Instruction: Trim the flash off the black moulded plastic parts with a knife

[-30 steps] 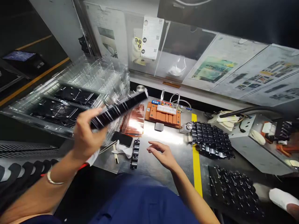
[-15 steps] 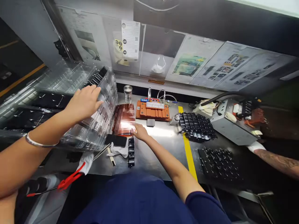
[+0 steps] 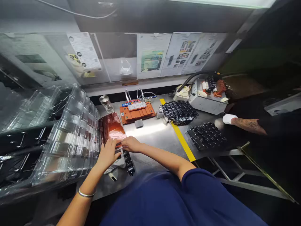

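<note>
From my station I pick out the copper sheets, stacked flat on the steel bench, with their near end under both hands. The left hand and right hand meet there, almost touching each other. The fingers of both hands are bent and pressed in at the near edge of the stack. I cannot tell whether they are grasping a sheet or only resting on it.

Just below the right hand lies a black chain strip. Left of the hands, clear plastic trays rise in a stack beside the sheets. Beyond the sheets stands a glass jar, next to an orange board, with a small grey block in front of it. Farther right, a yellow line runs across the bench between two groups of black parts. Past them, a co-worker's gloved hand sits near a grey box.
</note>
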`<state>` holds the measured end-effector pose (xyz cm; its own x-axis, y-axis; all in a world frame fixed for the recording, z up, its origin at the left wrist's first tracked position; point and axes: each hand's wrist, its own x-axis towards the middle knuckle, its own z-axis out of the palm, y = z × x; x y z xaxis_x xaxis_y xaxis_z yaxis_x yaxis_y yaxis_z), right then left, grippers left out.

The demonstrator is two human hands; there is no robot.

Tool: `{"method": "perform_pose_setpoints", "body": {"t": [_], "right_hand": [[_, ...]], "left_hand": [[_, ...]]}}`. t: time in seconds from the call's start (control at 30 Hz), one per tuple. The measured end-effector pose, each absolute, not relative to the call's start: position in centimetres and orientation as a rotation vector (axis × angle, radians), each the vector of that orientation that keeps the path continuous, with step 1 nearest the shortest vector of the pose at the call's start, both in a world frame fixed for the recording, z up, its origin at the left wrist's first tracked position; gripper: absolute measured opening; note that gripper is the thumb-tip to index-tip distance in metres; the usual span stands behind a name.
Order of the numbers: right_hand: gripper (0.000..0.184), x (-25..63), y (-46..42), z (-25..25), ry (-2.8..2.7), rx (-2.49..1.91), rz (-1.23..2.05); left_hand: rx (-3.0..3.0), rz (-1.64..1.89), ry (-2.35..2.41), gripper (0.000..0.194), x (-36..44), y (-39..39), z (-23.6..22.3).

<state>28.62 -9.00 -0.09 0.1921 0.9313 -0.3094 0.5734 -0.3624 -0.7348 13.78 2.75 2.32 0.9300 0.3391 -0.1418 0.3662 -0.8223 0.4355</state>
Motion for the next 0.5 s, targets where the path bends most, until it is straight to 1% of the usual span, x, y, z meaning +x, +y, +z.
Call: {"method": "perform_pose_setpoints", "body": {"t": [0.07,0.1,0.17,0.27,0.37,0.5], "right_hand": [[0.026,29.8,-13.1,0.7,-1.271,-1.939,1.119],[0.031,30.6,-15.5,1.0,-1.179,-1.905,1.151],[0.033,32.3,-20.6,1.1,-0.968,-1.832,1.196],[0.031,34.3,-28.9,0.5,-0.643,-1.698,1.197],[0.033,35.4,-37.4,-0.1,-0.364,-1.544,1.109],[0.027,35.3,-49.2,-1.1,-0.13,-1.334,0.996]], "left_hand": [[2.524,-0.243,0.353,0.028,15.4,1.3,2.2],[2.471,-0.322,0.258,0.025,16.3,0.4,2.2],[2.383,-0.44,0.089,0.032,18.5,-2.2,2.3],[2.349,-0.525,-0.108,0.046,22.4,-7.7,1.9],[2.434,-0.506,-0.319,0.049,26.3,-15.1,0.7],[2.56,-0.438,-0.624,0.061,30.4,-25.6,-1.5]]}}
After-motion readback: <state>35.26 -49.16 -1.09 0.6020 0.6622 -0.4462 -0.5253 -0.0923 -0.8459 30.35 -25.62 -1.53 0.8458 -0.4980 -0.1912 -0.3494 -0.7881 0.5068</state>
